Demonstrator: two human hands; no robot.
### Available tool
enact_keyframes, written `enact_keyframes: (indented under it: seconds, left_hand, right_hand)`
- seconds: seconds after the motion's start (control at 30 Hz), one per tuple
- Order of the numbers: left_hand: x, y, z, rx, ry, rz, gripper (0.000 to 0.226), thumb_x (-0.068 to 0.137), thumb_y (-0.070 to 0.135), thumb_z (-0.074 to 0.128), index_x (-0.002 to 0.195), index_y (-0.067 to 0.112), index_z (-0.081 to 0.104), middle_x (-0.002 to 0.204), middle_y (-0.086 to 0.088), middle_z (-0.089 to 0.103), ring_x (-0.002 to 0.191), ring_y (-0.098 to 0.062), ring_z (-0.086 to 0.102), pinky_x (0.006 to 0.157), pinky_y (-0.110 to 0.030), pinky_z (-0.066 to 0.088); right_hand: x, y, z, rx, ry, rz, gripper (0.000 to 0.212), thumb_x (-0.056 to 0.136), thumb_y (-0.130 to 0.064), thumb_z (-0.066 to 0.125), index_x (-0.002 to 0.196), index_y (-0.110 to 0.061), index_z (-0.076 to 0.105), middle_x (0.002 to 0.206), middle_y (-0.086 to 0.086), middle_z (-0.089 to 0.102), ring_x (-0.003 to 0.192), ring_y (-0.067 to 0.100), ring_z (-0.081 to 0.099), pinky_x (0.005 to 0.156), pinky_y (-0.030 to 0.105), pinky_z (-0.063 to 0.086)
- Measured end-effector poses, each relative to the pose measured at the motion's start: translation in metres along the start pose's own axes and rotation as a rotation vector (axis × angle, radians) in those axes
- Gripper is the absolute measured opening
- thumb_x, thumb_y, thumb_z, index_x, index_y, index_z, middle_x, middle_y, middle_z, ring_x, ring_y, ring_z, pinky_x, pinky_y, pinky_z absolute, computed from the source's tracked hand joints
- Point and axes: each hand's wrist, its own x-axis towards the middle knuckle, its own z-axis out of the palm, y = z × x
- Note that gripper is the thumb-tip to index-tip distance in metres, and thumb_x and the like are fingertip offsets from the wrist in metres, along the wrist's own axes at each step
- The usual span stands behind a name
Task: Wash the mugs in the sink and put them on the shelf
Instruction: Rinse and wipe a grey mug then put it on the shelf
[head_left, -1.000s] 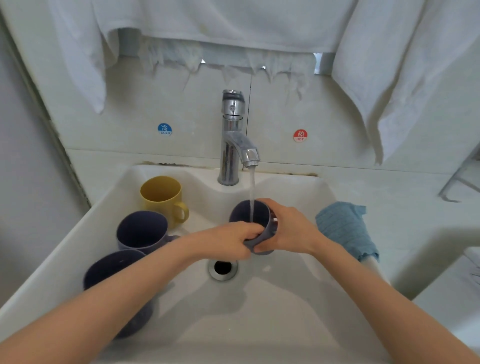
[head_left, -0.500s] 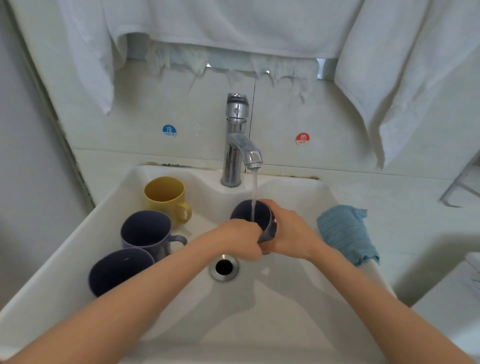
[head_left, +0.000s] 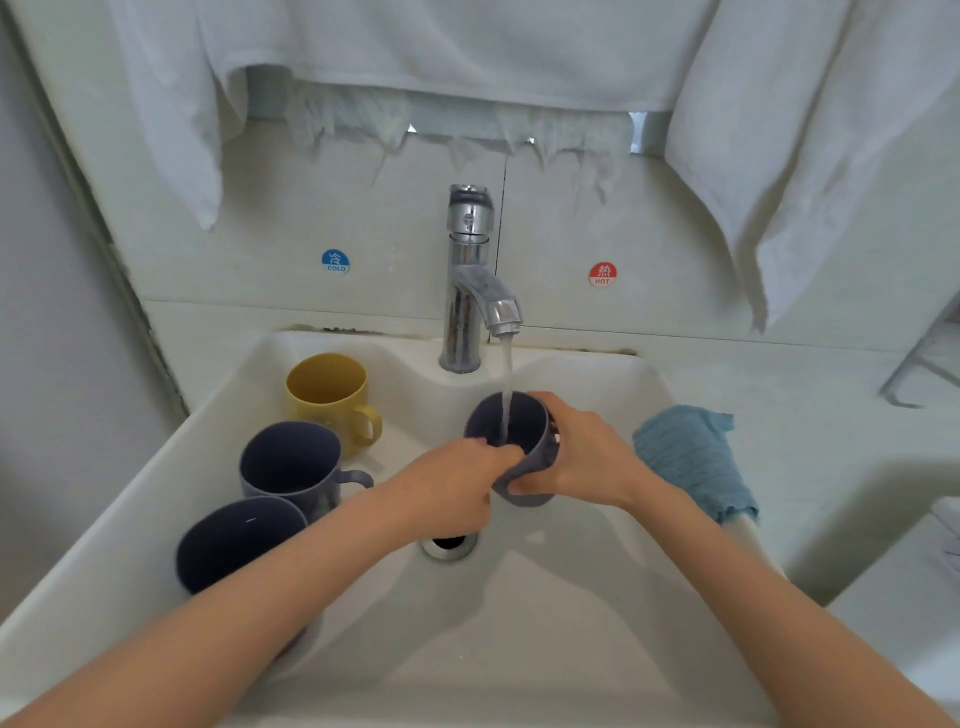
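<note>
The grey-purple mug (head_left: 535, 470) was held mouth-up right under the faucet (head_left: 470, 275), water stream (head_left: 505, 374) pouring straight into it, just above the drain (head_left: 448, 546) in the sink (head_left: 571, 613). The right hand (head_left: 589, 457) was wrapped round its right side, and the left hand (head_left: 447, 491) had its fingers curled over the near rim. Three more sat along the sink's left: a yellow mug (head_left: 327, 395) at the back, a purple mug (head_left: 291, 462), then a dark mug (head_left: 234, 540) nearest. A blue cloth (head_left: 691, 457) lay on the desk to the right.

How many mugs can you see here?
4: yellow mug at the sink's back left; purple mug nearer; dark mug nearest, partly behind an arm; fourth mug held under the tap.
</note>
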Motion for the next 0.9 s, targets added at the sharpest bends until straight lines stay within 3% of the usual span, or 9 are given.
enact_keyframes:
  seconds: [0.13, 0.23, 0.3, 0.37, 0.5, 0.67, 0.8, 0.9]
  left_hand:
    - [-0.009, -0.01, 0.006, -0.137, 0.272, -0.018, 0.054, 0.081, -0.004, 0.043, 0.126, 0.024, 0.052, 0.13, 0.005, 0.053, 0.117, -0.017, 0.049, 0.095, -0.033, 0.044]
    - [-0.008, -0.014, 0.005, -0.254, 0.447, -0.097, 0.047, 0.08, -0.004, 0.043, 0.112, 0.023, 0.061, 0.12, 0.005, 0.059, 0.111, -0.015, 0.053, 0.091, -0.035, 0.046]
    - [-0.007, -0.013, 0.004, -0.314, 0.507, -0.168, 0.041, 0.082, -0.003, 0.044, 0.113, 0.022, 0.057, 0.12, 0.003, 0.056, 0.111, -0.014, 0.052, 0.091, -0.036, 0.046]
    - [-0.005, -0.013, 0.005, -0.352, 0.525, -0.23, 0.041, 0.086, 0.0, 0.046, 0.121, 0.02, 0.048, 0.128, 0.002, 0.048, 0.116, -0.013, 0.049, 0.093, -0.033, 0.046]
    - [-0.006, -0.015, 0.005, -0.382, 0.531, -0.295, 0.052, 0.089, 0.002, 0.051, 0.134, 0.021, 0.034, 0.141, 0.001, 0.038, 0.124, -0.015, 0.045, 0.09, -0.024, 0.043]
    - [-0.006, -0.017, 0.004, -0.428, 0.501, -0.313, 0.053, 0.089, 0.002, 0.05, 0.135, 0.02, 0.033, 0.143, 0.0, 0.037, 0.125, -0.017, 0.045, 0.094, -0.03, 0.044]
    - [-0.004, -0.018, 0.005, -0.433, 0.468, -0.321, 0.049, 0.091, 0.007, 0.05, 0.135, 0.019, 0.034, 0.143, -0.001, 0.038, 0.125, -0.018, 0.045, 0.093, -0.027, 0.041]
    - [-0.003, -0.02, 0.004, -0.452, 0.47, -0.35, 0.045, 0.092, 0.009, 0.049, 0.134, 0.02, 0.036, 0.142, 0.0, 0.039, 0.125, -0.016, 0.044, 0.09, -0.022, 0.036]
  right_hand:
    - [0.001, 0.011, -0.007, -0.017, 0.049, 0.083, 0.089, 0.055, -0.039, 0.084, 0.127, -0.028, 0.033, 0.114, -0.008, 0.06, 0.098, 0.017, 0.06, 0.083, 0.038, 0.052]
    - [0.001, 0.012, -0.007, -0.009, 0.07, 0.106, 0.086, 0.057, -0.036, 0.085, 0.125, -0.026, 0.033, 0.113, -0.007, 0.06, 0.097, 0.017, 0.06, 0.081, 0.035, 0.052]
    - [0.001, 0.008, -0.005, 0.032, 0.067, 0.103, 0.083, 0.059, -0.032, 0.085, 0.124, -0.026, 0.034, 0.111, -0.009, 0.059, 0.097, 0.016, 0.059, 0.079, 0.03, 0.05]
    - [0.001, 0.003, -0.003, 0.093, 0.013, 0.099, 0.08, 0.061, -0.028, 0.085, 0.124, -0.026, 0.036, 0.11, -0.009, 0.059, 0.097, 0.014, 0.058, 0.076, 0.025, 0.049]
    - [0.0, 0.003, -0.003, 0.169, -0.146, 0.129, 0.077, 0.062, -0.028, 0.085, 0.123, -0.03, 0.039, 0.114, -0.006, 0.06, 0.1, 0.014, 0.06, 0.076, 0.036, 0.057]
    - [0.003, 0.0, 0.002, 0.118, -0.092, 0.113, 0.079, 0.06, -0.028, 0.086, 0.123, -0.029, 0.038, 0.112, -0.007, 0.06, 0.099, 0.014, 0.06, 0.079, 0.032, 0.055]
    - [0.002, -0.001, -0.001, 0.162, -0.142, 0.1, 0.077, 0.063, -0.024, 0.085, 0.123, -0.029, 0.039, 0.113, -0.008, 0.06, 0.099, 0.011, 0.059, 0.065, 0.015, 0.05]
    - [0.001, 0.0, -0.003, 0.101, -0.123, 0.077, 0.079, 0.061, -0.025, 0.086, 0.124, -0.029, 0.039, 0.114, -0.009, 0.059, 0.101, 0.012, 0.058, 0.079, 0.025, 0.052]
